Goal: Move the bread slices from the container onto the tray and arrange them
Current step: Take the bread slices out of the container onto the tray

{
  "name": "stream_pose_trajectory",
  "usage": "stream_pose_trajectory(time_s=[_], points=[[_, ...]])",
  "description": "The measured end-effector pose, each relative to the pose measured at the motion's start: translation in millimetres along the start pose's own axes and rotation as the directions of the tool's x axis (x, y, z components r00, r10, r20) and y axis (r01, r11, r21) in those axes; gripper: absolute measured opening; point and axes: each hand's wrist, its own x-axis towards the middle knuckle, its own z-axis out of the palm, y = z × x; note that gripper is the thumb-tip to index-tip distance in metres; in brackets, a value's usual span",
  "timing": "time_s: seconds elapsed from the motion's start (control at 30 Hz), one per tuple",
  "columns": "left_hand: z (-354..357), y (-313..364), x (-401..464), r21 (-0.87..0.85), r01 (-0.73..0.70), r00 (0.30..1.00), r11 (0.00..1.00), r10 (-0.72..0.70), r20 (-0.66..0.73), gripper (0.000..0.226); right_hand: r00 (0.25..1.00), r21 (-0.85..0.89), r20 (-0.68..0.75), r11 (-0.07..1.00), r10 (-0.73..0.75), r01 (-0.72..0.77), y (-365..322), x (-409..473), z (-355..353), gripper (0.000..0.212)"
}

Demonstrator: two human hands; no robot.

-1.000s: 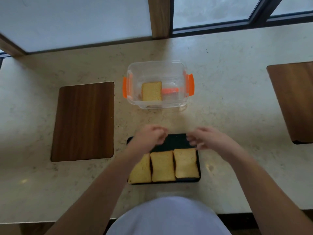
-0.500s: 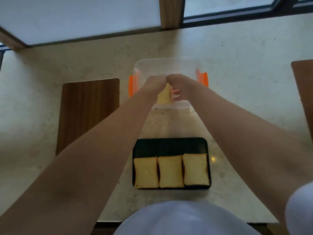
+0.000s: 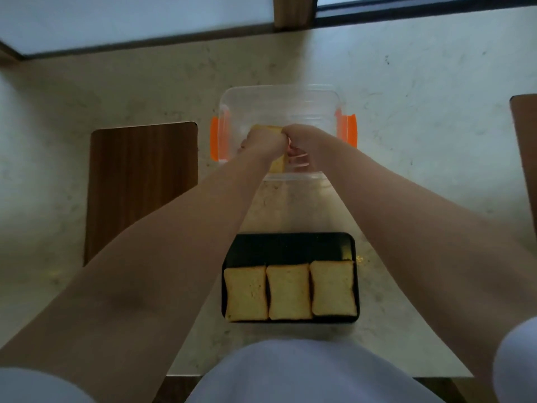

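- The pick-up of a fourth slice is judged to be the step in hand: both hands are reached into the clear container, which stands on the bench at 12 o'clock from the black tray.
- The left hand and the right hand are seen curled and pressed close together over one bread slice, of which only the far edge and a near strip show.
- The grip of each hand appears to be closed around that slice, though the fingertips are hidden, so whether it is pinched or only touched cannot be told.
- Three bread slices are laid side by side along the tray's near edge, at 6 o'clock; the far strip of the tray is left bare.
- The next move is judged to call for the slice being lifted clear of the container's near wall, carried towards 6 o'clock and laid on the bare strip, probably turned crosswise, since that strip looks shallower than a slice is long.
- Whether further slices lie under the hands cannot be made out.
- A wooden board lies at 9 o'clock; another at 3 o'clock is cut off by the frame.
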Motion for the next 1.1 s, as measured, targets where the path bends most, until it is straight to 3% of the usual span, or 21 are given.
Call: stream_pose_trajectory(time_s=[0.1,0.2,0.37,0.57,0.67,0.77,0.87,0.97,1.03,1.1], points=[[-0.6,0.8,0.7,0.005,0.033,0.999,0.999,-0.033,-0.015,0.044,1.0,-0.016,-0.005,1.0,0.001,-0.001,-0.3,1.2,-2.6,0.021],[-2.4,3.0,-2.7,0.115,0.02,0.994,0.993,-0.008,-0.105,0.059,1.0,-0.063,-0.012,0.998,-0.028,0.027,-1.3,-1.9,-6.8,0.023],[-17.9,-1.4,-39.4,0.156,-0.231,0.937,0.96,0.262,-0.229,0.083,0.963,-0.105,0.001,0.957,-0.27,0.269,-5.4,-31.7,-19.2,0.031],[-45.7,-32.0,-120.2,0.019,-0.425,0.869,0.905,0.414,-0.272,0.089,0.886,-0.116,0.043,0.878,-0.462,0.464,23.1,-97.3,-38.8,0.037],[-47.8,-68.1,-163.9,-0.191,-0.432,0.893,0.881,0.39,-0.224,0.078,0.854,-0.145,0.065,0.842,-0.516,0.52,70.4,-124.4,-39.2,0.04],[-26.5,-110.4,-198.1,-0.367,-0.375,0.927,0.851,0.351,-0.132,0.042,0.89,-0.281,0.062,0.847,-0.452,0.45,125.8,-121.3,-25.4,0.042],[7.5,-151.2,-204.2,-0.345,-0.231,0.969,0.91,0.245,0.0,0.024,0.941,-0.425,0.078,0.843,-0.329,0.33,174.8,-104.6,-11.3,0.03],[29.6,-181.0,-197.5,-0.22,-0.135,0.974,0.966,0.171,0.151,0.023,0.967,-0.463,0.079,0.851,-0.24,0.249,210.8,-93.5,0.7,0.034],[33.9,-192.1,-194.3,-0.239,-0.13,0.971,0.962,0.172,0.164,0.017,0.982,-0.439,0.061,0.878,-0.179,0.188,225.1,-90.8,5.2,0.03],[35.4,-198.3,-192.1,-0.244,-0.133,0.967,0.961,0.18,0.18,0.028,0.988,-0.407,0.061,0.9,-0.142,0.155,233.4,-88.2,6.6,0.026]])
